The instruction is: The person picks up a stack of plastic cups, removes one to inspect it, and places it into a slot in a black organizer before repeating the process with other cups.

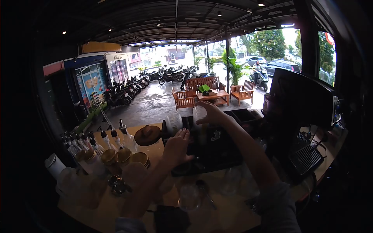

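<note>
My right hand (211,114) reaches forward, thumb and fingers curved round a stack of clear plastic cups (199,112) that stands in a black organizer (229,145). My left hand (177,149) is lower and closer to me, palm down. Its fingers lie stretched out, with the tips at the lower part of a second stack of ribbed clear cups (173,120). The thumb points right, over the organizer's front. Left of that stack, a round brown wooden lid (148,135) sits on the counter.
Pump bottles (104,135) and gold-rimmed containers (124,155) crowd the left side. Nearer me are a metal jigger-like piece (116,184), a clear glass (189,196) and a dark cloth (171,218). A coffee machine with a drip tray (307,152) stands right. Beyond the counter is wooden furniture (202,83).
</note>
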Demonstrator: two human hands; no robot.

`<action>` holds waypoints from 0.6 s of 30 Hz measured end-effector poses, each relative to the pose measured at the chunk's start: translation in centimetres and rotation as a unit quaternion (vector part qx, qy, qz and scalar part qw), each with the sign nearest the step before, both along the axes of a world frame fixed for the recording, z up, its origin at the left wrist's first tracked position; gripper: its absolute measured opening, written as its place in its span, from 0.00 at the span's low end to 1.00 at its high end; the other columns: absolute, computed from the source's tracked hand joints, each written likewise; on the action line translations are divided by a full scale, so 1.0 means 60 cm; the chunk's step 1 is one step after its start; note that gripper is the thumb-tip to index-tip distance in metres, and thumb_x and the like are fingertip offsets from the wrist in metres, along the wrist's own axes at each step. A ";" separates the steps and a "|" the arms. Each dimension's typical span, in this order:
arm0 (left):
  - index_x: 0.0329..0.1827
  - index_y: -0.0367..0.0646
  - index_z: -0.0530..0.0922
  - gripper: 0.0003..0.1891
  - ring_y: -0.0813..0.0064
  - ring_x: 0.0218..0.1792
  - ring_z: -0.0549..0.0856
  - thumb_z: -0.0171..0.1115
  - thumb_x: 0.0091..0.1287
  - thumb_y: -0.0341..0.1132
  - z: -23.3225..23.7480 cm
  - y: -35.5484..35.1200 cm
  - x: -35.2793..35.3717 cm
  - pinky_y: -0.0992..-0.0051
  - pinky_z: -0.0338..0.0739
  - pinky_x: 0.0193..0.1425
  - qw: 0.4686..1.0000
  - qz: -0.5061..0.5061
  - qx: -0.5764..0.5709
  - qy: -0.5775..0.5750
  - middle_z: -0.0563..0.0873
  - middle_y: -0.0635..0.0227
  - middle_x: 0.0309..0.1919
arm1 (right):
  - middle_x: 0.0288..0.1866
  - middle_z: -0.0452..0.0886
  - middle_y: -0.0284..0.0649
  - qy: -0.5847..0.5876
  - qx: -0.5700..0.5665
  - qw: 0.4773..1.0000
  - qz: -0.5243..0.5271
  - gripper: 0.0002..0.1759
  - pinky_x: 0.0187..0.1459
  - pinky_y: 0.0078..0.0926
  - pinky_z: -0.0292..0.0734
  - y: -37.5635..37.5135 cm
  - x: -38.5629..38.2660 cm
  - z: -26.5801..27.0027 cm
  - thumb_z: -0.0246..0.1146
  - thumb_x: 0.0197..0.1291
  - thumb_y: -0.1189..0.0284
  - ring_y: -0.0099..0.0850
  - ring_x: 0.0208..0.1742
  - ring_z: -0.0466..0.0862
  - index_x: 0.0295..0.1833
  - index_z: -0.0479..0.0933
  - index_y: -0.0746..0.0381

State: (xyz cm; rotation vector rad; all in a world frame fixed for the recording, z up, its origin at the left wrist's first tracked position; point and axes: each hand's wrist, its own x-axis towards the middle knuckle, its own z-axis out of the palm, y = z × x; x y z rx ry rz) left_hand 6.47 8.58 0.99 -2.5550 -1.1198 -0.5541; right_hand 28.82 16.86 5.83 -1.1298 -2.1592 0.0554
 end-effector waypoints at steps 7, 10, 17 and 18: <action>0.66 0.32 0.64 0.48 0.58 0.65 0.70 0.72 0.43 0.51 -0.003 0.000 0.000 0.64 0.69 0.65 1.000 0.000 0.013 -0.014 0.71 0.49 0.63 | 0.54 0.74 0.53 -0.003 0.065 0.995 -0.077 0.42 0.57 0.42 0.72 -0.009 -0.015 -0.014 0.75 0.34 0.62 0.49 0.58 0.74 0.60 0.68 0.55; 0.66 0.32 0.64 0.48 0.58 0.65 0.70 0.73 0.43 0.50 -0.005 0.002 -0.001 0.64 0.70 0.65 1.000 -0.006 0.010 -0.024 0.71 0.49 0.62 | 0.56 0.73 0.52 0.007 0.019 0.996 -0.090 0.43 0.60 0.42 0.70 -0.016 -0.019 -0.011 0.75 0.35 0.62 0.49 0.61 0.72 0.61 0.67 0.57; 0.65 0.32 0.64 0.47 0.58 0.65 0.70 0.73 0.42 0.50 -0.010 -0.003 0.003 0.64 0.70 0.64 0.999 -0.006 0.018 -0.039 0.71 0.49 0.62 | 0.56 0.71 0.51 0.029 0.021 0.996 -0.081 0.42 0.59 0.41 0.70 -0.008 -0.018 -0.024 0.74 0.36 0.65 0.48 0.60 0.72 0.62 0.67 0.55; 0.65 0.32 0.64 0.47 0.58 0.65 0.70 0.73 0.42 0.50 -0.010 -0.003 0.003 0.64 0.70 0.64 0.999 -0.006 0.019 -0.039 0.71 0.49 0.62 | 0.56 0.71 0.51 0.029 0.021 0.996 -0.082 0.42 0.59 0.41 0.70 -0.009 -0.020 -0.025 0.74 0.36 0.65 0.48 0.60 0.72 0.62 0.67 0.55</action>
